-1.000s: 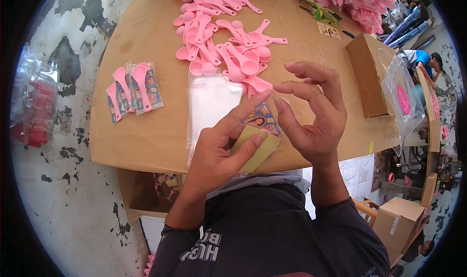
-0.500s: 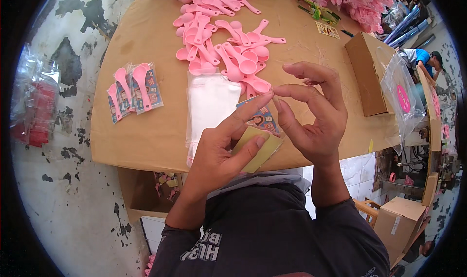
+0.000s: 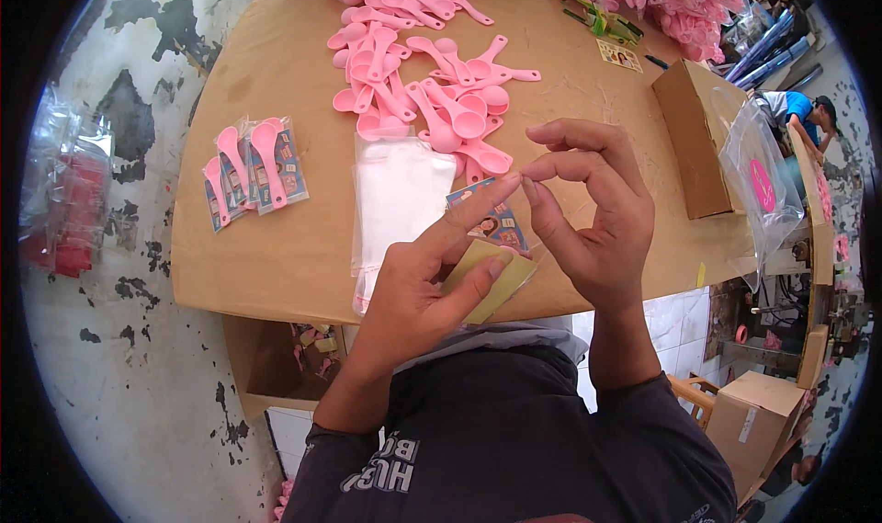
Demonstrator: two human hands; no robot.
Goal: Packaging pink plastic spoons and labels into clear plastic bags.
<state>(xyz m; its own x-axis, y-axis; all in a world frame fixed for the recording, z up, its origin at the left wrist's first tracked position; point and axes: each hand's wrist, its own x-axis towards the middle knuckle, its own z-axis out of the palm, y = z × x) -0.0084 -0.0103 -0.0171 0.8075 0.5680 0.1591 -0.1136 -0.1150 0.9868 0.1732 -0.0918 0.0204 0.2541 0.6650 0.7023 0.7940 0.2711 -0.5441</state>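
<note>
My left hand [image 3: 413, 289] is closed on a bagged card [image 3: 501, 282], its plain yellowish back facing up. A bit of pink shows at the card's far edge; the rest is hidden beneath. My right hand [image 3: 597, 210] pinches thumb and forefinger together at the tip of my left forefinger. Whatever lies in that pinch is too small to make out. Just beyond, a blue printed card [image 3: 496, 215] lies on the table. Beside it is a stack of clear plastic bags [image 3: 400, 201], and past that a heap of pink measuring spoons [image 3: 464, 119].
Several bagged spoons on blue cards [image 3: 266, 160] lie at the left of the brown table [image 3: 248, 275]. At the right stand an open cardboard box [image 3: 684, 142] and a clear bag [image 3: 763, 192]. More bagged pink pieces [image 3: 680, 8] are piled far right, where another person [image 3: 799, 109] sits.
My right hand has shifted very slightly, its thumb and forefinger drawing closer together at my left fingertip. The left hand keeps its hold on the bagged card, almost still.
</note>
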